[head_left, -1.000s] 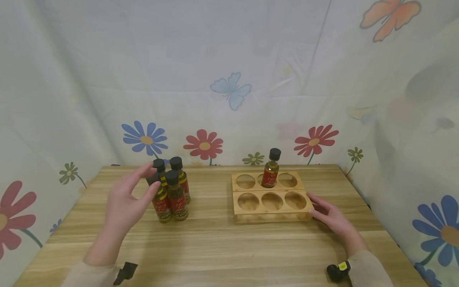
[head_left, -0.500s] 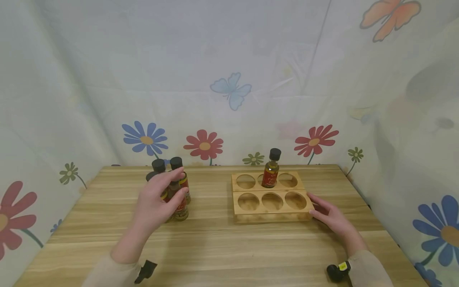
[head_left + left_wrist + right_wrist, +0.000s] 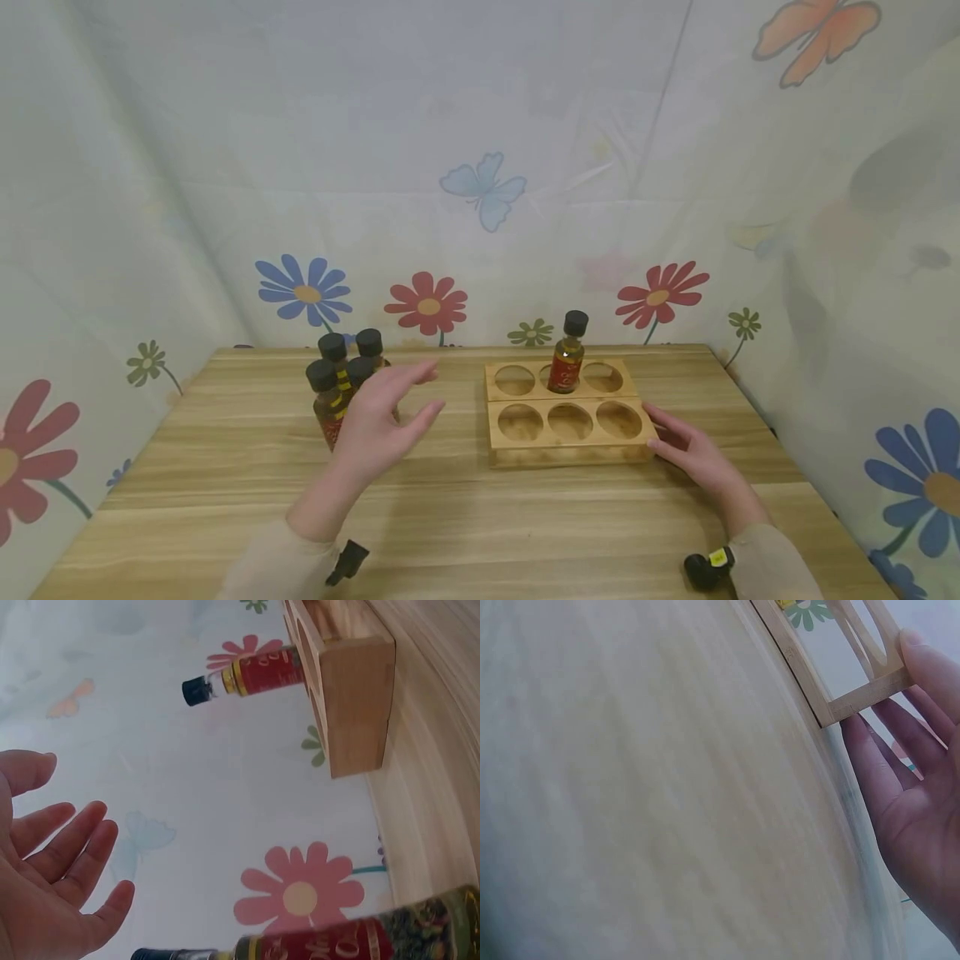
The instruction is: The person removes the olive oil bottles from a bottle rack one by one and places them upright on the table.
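Note:
My left hand (image 3: 380,419) holds nothing, its thumb and fingers spread apart, and overlaps the small bottles on the left in the head view. Several of these stand upright together, with black caps, dark oil and red labels; one is the front-left bottle (image 3: 324,408). In the left wrist view, a bottle (image 3: 360,941) lies along the lower edge, beside my left hand (image 3: 56,862). My right hand (image 3: 697,458) touches the right end of a six-hole wooden rack (image 3: 570,456) with extended fingers (image 3: 870,754). One bottle (image 3: 566,367) stands in the rack's back middle hole.
The rack and bottles stand on a wood-grain table (image 3: 480,533). A floral cloth (image 3: 487,100) hangs behind and along both sides. A small black device (image 3: 707,568) sits at the right wrist, another black piece (image 3: 347,562) at the left cuff.
My left hand has moved rightward across the front of the bottles, from their left side to their right, carrying nothing. The right hand, rack and bottles stay in place.

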Demonstrator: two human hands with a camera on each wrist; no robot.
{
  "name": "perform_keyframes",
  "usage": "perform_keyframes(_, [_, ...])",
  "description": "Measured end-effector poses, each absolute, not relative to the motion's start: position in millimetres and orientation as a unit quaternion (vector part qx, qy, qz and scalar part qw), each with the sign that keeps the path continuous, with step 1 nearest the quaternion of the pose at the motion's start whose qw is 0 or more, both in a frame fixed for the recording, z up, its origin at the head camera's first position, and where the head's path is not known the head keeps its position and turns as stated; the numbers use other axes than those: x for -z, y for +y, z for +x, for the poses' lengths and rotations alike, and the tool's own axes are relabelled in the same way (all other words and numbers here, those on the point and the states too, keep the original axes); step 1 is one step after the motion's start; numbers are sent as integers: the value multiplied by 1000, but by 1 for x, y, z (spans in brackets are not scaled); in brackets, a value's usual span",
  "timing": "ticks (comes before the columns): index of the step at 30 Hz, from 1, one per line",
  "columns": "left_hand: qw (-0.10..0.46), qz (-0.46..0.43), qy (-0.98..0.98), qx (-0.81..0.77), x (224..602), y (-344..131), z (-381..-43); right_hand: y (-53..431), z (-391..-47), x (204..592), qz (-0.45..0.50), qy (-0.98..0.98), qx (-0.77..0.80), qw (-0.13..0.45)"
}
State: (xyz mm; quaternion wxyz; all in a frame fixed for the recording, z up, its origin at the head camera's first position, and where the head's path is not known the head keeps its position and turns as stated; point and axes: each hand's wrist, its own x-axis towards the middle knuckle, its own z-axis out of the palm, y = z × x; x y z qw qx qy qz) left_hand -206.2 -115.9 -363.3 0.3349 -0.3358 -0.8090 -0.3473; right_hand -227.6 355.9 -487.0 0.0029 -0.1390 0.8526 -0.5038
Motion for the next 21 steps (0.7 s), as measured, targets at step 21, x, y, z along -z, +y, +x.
perform_keyframes(21, [225,-302,-841,388,388,-63,-226,356,-229,489,-151,843,515,-3])
